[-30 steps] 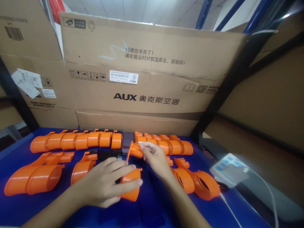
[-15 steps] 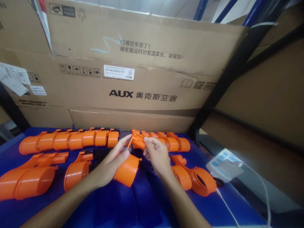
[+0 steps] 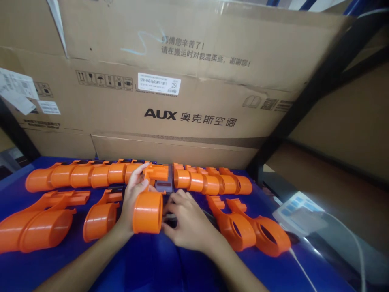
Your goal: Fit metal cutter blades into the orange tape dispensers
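My left hand (image 3: 133,198) grips an orange plastic ring part (image 3: 148,213) by its upper arm, with the round cup hanging below the fingers. Just right of that ring, my right hand (image 3: 188,221) is closed, its fingertips pinched near a dark item I cannot make out. More orange ring parts (image 3: 107,175) stand in a back row left of centre, and others (image 3: 209,183) continue it on the right. Nearer, a single ring part (image 3: 100,223) and a pair (image 3: 45,229) lie on the left. Two rings (image 3: 269,237) lie to the right.
A blue surface (image 3: 100,267) carries the parts. Behind it stands a large cardboard panel (image 3: 194,142), between black rack posts (image 3: 285,129). A dark flat device (image 3: 164,185) lies amid the back row. At right are a white-and-blue box (image 3: 299,209) and a white cable (image 3: 361,259).
My left hand has turned the orange part more upright and moved it slightly left. My right hand has left its upper end and come down beside the ring. The camera view has shifted.
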### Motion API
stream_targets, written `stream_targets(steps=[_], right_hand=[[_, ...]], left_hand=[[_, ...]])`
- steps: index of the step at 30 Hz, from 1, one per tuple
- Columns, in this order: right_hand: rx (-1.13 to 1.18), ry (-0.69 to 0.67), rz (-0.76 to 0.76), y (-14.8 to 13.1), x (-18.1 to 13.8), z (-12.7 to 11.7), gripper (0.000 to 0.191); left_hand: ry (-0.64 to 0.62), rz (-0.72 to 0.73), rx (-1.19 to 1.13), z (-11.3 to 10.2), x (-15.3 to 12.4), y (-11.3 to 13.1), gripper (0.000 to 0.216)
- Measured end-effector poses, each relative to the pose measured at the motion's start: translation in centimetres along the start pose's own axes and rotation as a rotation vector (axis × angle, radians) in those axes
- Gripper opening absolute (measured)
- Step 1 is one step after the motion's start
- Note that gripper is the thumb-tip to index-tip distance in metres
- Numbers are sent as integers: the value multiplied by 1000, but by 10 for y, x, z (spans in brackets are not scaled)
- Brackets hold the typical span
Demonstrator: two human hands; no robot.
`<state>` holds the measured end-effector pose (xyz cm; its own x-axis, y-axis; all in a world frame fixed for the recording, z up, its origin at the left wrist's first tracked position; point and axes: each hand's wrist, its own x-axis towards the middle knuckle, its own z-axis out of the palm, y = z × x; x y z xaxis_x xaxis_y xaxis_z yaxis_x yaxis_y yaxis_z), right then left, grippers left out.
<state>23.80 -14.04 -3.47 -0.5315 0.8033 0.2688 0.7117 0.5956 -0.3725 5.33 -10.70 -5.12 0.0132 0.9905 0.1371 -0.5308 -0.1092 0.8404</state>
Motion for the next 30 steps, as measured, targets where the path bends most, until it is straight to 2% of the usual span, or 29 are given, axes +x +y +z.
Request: stream_targets(steps=[7,12,17,20,23,26,30], right_hand=[[-124,-57,-30,-1,4,17,14],[-82,22,-21,2,7,16,10],[203,274,91,14,7,1,12],[558,447,195,22,8,-8,14],[858,552,226,28,9,-14,17],[951,602,249,27,10,-17,19],[951,642,272,24,9,-18,22]], left_hand=[[20,-29,-97,-1,2,-3,64],[4,2,-35,-1,-1,1,65],[-18,38,99,-4,-5,2,63],[-30,42,141,-2,-7,0,55],[-31,41,142,1,-10,0,50],[-31,43,145,4,-13,0,52],[-38,38,139,7,-14,1,53]])
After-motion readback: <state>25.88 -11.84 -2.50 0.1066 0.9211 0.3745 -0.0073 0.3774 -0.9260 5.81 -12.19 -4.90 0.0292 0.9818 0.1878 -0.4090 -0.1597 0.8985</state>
